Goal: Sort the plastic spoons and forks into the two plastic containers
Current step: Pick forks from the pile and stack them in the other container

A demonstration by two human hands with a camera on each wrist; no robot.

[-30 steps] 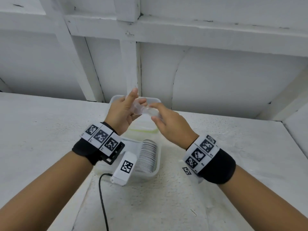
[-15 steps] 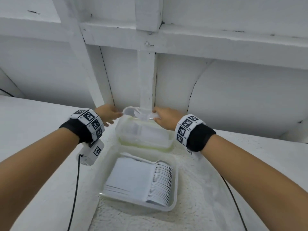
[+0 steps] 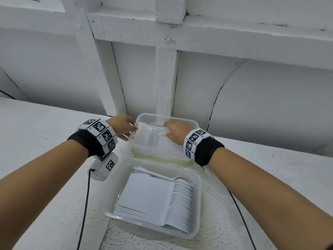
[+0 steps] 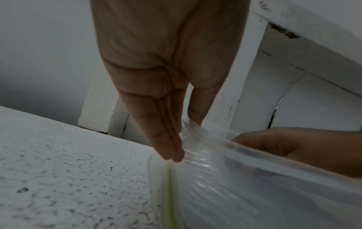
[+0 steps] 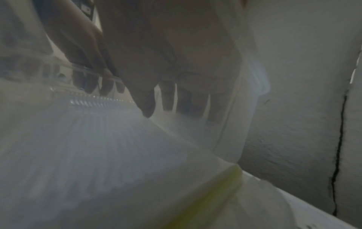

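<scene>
Head view: we note the near container (image 3: 196, 210) holding a row of white cutlery (image 3: 178, 201); the right hand (image 3: 177, 131) reaches inside the far container (image 3: 180, 158). Left wrist view: the left hand (image 4: 166, 99), fingers straight, touches its wall. Right wrist view: too blurred; we cannot tell the right hand's grip.

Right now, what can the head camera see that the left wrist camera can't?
Only the head view shows the near container with its neat row of white spoons, plus the marker bands on both wrists. Only the left wrist view shows, close up, the left hand's straight fingers touching the far container's corner and the green stripe down its side. Both show the far container, the left hand at its left edge, the right hand reaching inside it, and the white table.
</scene>
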